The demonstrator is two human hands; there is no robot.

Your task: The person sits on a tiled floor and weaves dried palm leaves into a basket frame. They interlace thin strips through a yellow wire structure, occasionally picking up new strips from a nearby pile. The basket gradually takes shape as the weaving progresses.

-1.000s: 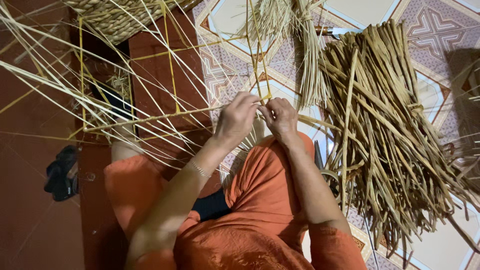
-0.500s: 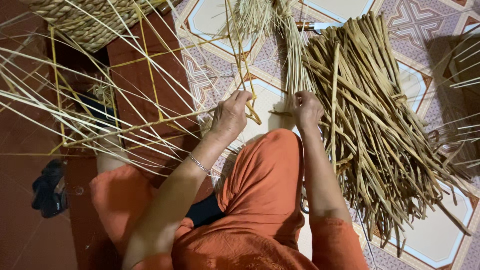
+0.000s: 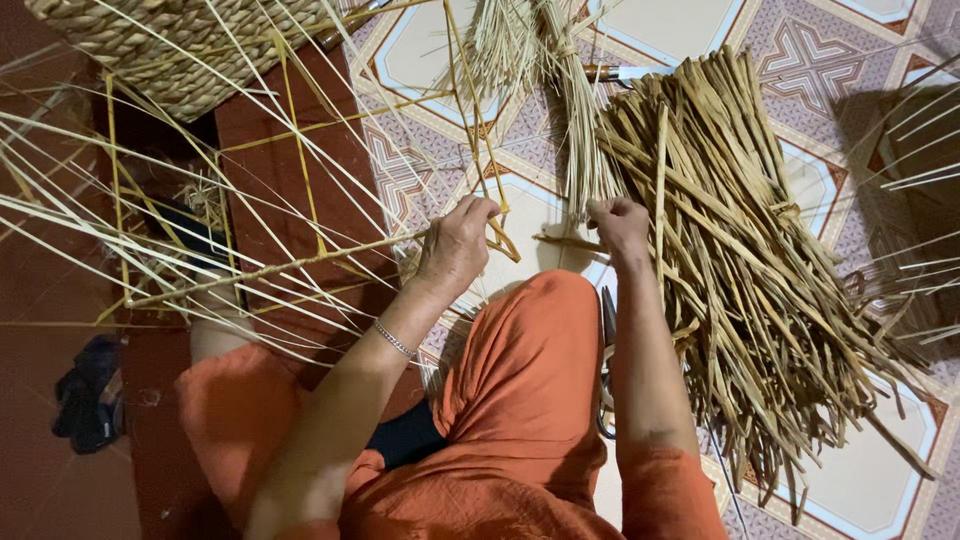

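Observation:
My left hand (image 3: pixel 457 245) grips the yellow wire frame (image 3: pixel 300 190) where thin pale reeds (image 3: pixel 200 240) fan out to the left. My right hand (image 3: pixel 620 222) is closed on a flat dried straw strand (image 3: pixel 565 241) that runs back toward the left hand. Just right of that hand lies a big heap of dried straw strips (image 3: pixel 760 260) on the patterned tiles. A tied bundle of finer straw (image 3: pixel 575 120) reaches from the top down to my right hand. My bent knee in orange cloth (image 3: pixel 520 370) sits below both hands.
A woven basket (image 3: pixel 190 50) stands at the top left. A knife or tool handle (image 3: pixel 615 72) lies beside the fine bundle. A dark sandal (image 3: pixel 85 400) rests on the red floor at left. More thin reeds poke in from the right edge (image 3: pixel 920 170).
My hands have drawn apart: the right one moved right toward the straw heap and took a strand, while the left stayed on the frame. The view shifted so the heap sits more central.

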